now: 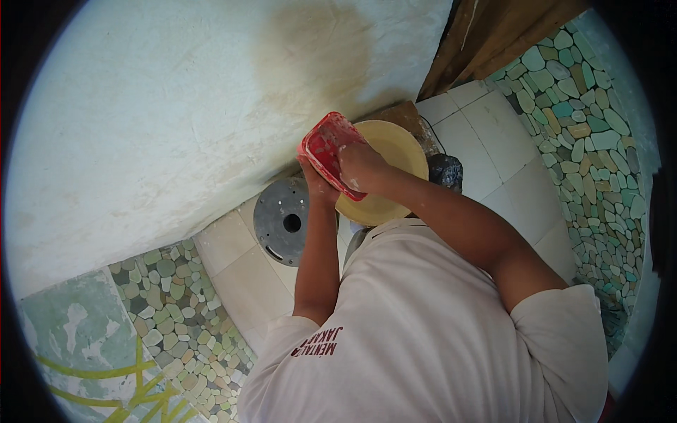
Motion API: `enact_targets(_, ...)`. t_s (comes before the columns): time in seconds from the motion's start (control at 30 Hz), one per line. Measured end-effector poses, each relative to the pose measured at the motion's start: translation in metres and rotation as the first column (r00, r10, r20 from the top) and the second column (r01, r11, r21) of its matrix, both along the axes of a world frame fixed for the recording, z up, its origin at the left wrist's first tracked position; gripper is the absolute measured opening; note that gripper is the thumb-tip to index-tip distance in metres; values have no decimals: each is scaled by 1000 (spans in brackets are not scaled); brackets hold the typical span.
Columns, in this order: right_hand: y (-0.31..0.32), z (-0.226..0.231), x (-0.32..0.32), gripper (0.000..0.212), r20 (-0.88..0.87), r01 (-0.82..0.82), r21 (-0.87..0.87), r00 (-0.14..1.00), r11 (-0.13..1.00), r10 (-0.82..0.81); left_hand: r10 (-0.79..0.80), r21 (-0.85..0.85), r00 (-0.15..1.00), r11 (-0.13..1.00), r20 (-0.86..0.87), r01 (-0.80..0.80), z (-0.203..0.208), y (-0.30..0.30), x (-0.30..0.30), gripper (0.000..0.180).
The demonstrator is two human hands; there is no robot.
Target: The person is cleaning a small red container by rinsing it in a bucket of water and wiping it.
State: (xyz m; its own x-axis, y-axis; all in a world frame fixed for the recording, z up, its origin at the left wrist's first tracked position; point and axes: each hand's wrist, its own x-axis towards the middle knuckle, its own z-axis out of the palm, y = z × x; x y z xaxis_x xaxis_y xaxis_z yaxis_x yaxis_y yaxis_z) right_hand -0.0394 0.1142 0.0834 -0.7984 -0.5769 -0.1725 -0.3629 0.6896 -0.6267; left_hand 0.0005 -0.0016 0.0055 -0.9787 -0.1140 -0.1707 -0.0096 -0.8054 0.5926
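1. The landmark is the yellow basin (395,151) on the pale floor tiles (493,141), close to the foot of the white wall (176,106).
2. A red tray (330,151) is held over the basin's near-left rim, tilted on edge, with whitish paste smeared across its inside.
3. The right hand (361,166) is closed over the tray's upper long edge, fingers curled inside it, directly above the basin.
4. The left hand (319,185) is under the tray on the side away from the basin; it seems to cup the bottom, though the tray hides its fingers, so I cannot tell how tightly it grips.
5. The tray looks like thin, light plastic, stiff enough to keep its shape but likely to flex. The wet smears would make it slippery, so the rims and corners look like the safest hold.
6. Left of the basin lies a grey disc (282,220) with a centre hole; behind the basin sits a dark lump (446,171).
7. Pebble flooring (585,141) spreads further out beyond the tiles.
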Motion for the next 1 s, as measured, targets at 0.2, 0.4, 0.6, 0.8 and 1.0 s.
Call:
enact_targets(0.2,39,18,0,14,-146,-54,-48,988,997,47,-10,16,999,1000,37,10,7,-6,-5,89)
enact_targets(0.4,29,32,-5,17,-87,-33,79,995,996,40,-49,-16,998,999,49,49,0,1,-8,90)
enact_targets(0.6,11,22,-19,18,-148,-18,-19,989,1000,15,-125,-107,990,986,62,131,1,12,-9,91)
enact_targets(0.8,12,17,-20,17,-147,-50,62,987,997,58,-121,-52,987,990,107,127,-5,11,-5,92)
enact_targets(1.0,15,3,1,16,-162,-165,156,968,974,190,-63,44,996,997,65,60,0,11,-4,92)
